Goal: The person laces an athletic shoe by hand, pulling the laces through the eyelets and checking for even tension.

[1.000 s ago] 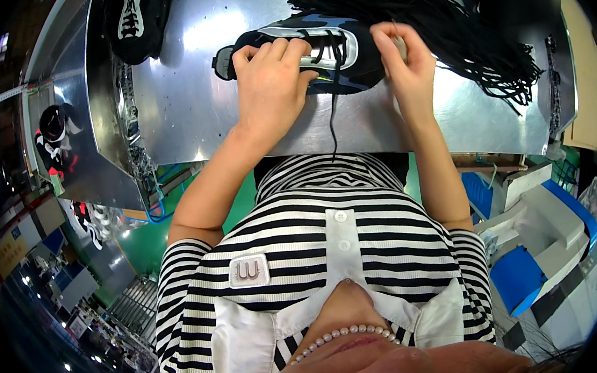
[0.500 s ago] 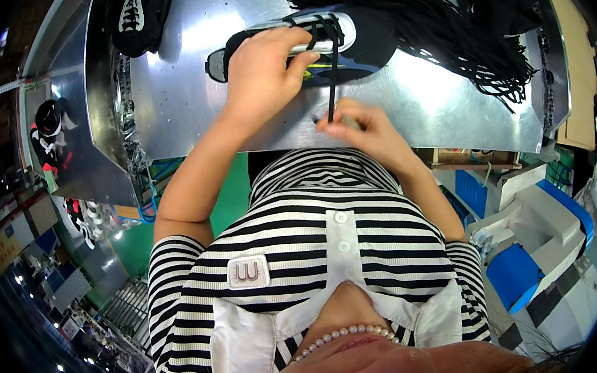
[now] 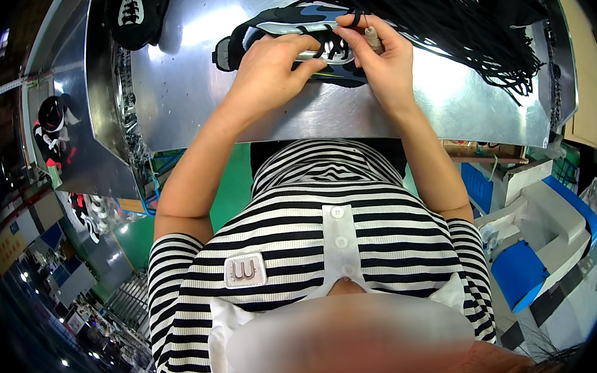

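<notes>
A black and grey-blue sneaker (image 3: 316,10) with a pale eyelet strip lies on its side on the metal table, toe pointing right. My left hand (image 3: 270,69) grips it at the opening, fingers and thumb curled over the near part of the lacing. At the toe end of the eyelets, my right hand (image 3: 388,57) pinches a black shoelace (image 3: 356,18) between thumb and forefinger. A small beige-wrapped piece (image 3: 372,39) with a thin dark tip shows in the right hand's fingers; its kind is unclear. The sneaker's heel tab is at the left.
A large bundle of black laces (image 3: 455,34) spreads over the right side of the metal table (image 3: 194,103). Another black shoe (image 3: 132,21) stands at the far left. A grey and blue plastic machine (image 3: 527,238) is below the table on the right. More shoes (image 3: 55,128) lie off the left edge.
My right hand has risen from the table's front edge to the sneaker's toe end, where it now pinches the lace. The sneaker has tilted, and my left hand has shifted slightly right.
</notes>
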